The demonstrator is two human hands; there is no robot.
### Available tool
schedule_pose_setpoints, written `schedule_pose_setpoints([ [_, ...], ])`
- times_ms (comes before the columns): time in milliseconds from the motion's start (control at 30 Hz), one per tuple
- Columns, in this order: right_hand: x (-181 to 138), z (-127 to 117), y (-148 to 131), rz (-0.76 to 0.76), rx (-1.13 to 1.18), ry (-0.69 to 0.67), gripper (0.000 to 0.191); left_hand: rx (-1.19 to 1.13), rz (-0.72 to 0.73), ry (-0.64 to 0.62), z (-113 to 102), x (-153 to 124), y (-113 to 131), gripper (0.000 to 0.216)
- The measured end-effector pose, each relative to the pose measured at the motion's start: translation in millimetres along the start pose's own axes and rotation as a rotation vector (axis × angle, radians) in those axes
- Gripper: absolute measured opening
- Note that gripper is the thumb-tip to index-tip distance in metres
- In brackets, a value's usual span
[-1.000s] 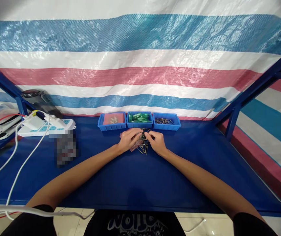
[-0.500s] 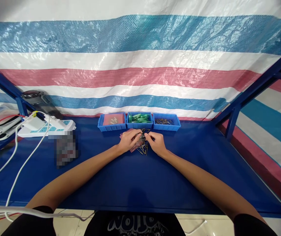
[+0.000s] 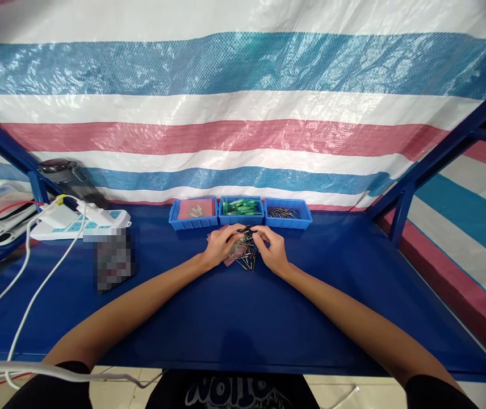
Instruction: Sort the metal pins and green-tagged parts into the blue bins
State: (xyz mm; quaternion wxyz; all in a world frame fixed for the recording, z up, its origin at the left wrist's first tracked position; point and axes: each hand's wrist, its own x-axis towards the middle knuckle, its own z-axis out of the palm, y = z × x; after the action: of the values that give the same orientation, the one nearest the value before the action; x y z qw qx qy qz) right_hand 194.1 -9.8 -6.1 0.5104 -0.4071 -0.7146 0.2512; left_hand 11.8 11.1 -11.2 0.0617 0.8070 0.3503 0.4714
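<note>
Just in front of the blue bins, my left hand (image 3: 221, 245) and my right hand (image 3: 272, 250) meet over a pile of thin dark-and-gold pin-like parts (image 3: 249, 258). Both hands have fingers bent, thumb and forefinger brought together in a pinch. Whatever sits between the fingertips is too small to make out. A pinkish clear plastic bag (image 3: 233, 254) lies under and beside my left hand, partly covered by it. Some of the pin-like parts spread toward me on the blue table (image 3: 234, 318).
Three blue bins stand in a row: the left bin (image 3: 194, 224) with pale pieces on pink, the middle bin (image 3: 242, 219) with green pieces, the right bin (image 3: 289, 222) with dark pins. At left are a power strip (image 3: 107, 221), white cables (image 3: 51, 270) and a dark bottle (image 3: 75, 182).
The fingers of my right hand have shifted slightly, the forefinger reaching further toward the left hand. My left hand stays in nearly the same place.
</note>
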Motion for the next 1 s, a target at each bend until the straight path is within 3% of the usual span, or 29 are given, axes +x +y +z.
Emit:
schedule_pose_setpoints([
  [233, 2.6, 2.2, 2.1, -0.088, -0.030, -0.068, 0.021, 0.015, 0.050, -0.043, 2.7, -1.5, -3.6, 0.027],
  [600, 3.5, 3.2, 4.5, -0.072, -0.086, -0.126, 0.021, -0.010, -0.030, -0.034, 0.6, -1.6, -2.3, 0.029],
  [833, 2.9, 1.3, -0.1, -0.101, -0.093, -0.051, 0.022, -0.051, -0.034, -0.096, 0.1, -0.5, 1.0, 0.027],
  [1000, 2.1, 0.4, -3.5, -0.090, -0.095, -0.036, 0.022, -0.040, -0.002, -0.060, 0.9, 0.6, 1.7, 0.023],
])
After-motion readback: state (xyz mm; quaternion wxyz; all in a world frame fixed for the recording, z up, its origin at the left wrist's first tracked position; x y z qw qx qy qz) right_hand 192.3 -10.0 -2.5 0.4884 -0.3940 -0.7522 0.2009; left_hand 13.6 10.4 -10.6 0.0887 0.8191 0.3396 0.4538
